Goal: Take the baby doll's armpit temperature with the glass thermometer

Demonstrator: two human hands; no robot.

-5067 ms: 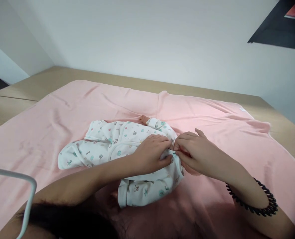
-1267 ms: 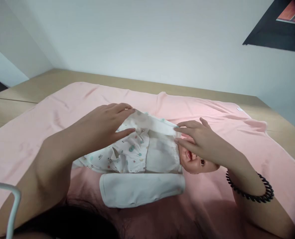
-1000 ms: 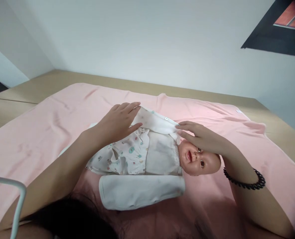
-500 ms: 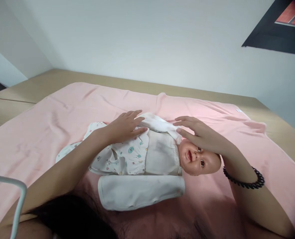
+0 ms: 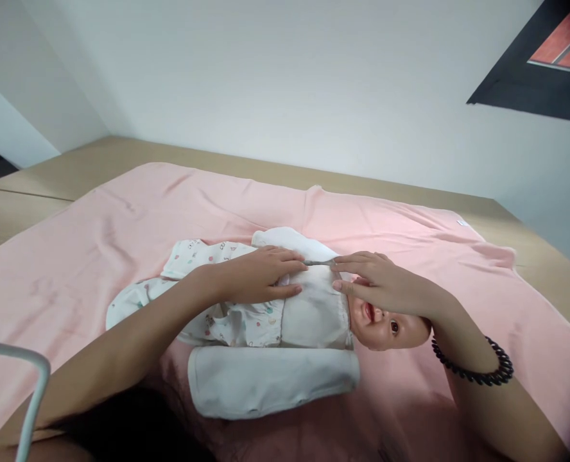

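A baby doll point(image 5: 395, 327) lies on its back with its head to the right, dressed in a white top point(image 5: 314, 314) and white patterned pants point(image 5: 251, 324). My left hand point(image 5: 268, 274) rests on the far side of the doll's middle, fingers apart. Near the doll's neck and face, my right hand point(image 5: 371, 277) touches the far edge of the top with its fingers spread. Beyond both hands lies a white cloth flap point(image 5: 289, 239). Another white cloth piece point(image 5: 270, 382) lies folded along the doll's near side.
Under the doll a pink blanket point(image 5: 160, 212) covers much of a wooden table point(image 5: 246, 160) against a pale wall. A dark-framed opening point(image 5: 506, 80) is at the upper right. A light curved tube point(image 5: 37, 378) shows at the lower left.
Both hands have moved nearer to the camera, down onto the doll's far side. The white flap there now lies flatter beyond the doll. The view has shifted slightly.
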